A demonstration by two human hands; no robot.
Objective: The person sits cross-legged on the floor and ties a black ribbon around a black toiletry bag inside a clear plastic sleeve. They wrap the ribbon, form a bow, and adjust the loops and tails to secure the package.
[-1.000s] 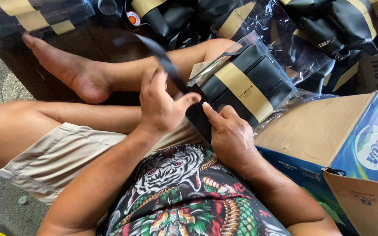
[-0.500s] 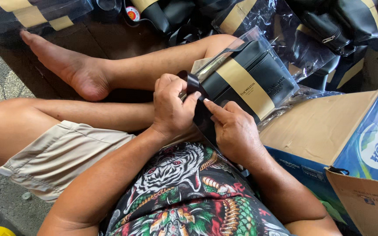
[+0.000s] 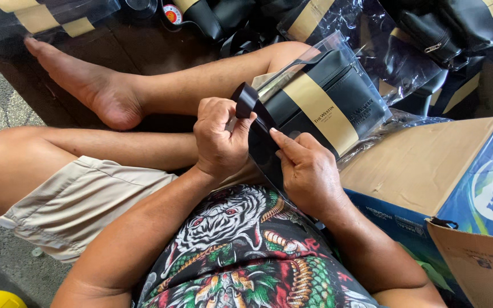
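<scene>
Pinching glossy black ribbon, curled: left hand; right hand grips clear-bagged black pouch, gold band.

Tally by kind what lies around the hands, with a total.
Black pouch with gold band in a clear bag: 1 on the lap
Black strip: 1, held by left hand and right hand
Cardboard box: 1
More bagged black items at the top: count unclear
Total countable: 3

Bright daylight, sharp, glare on plastic
</scene>
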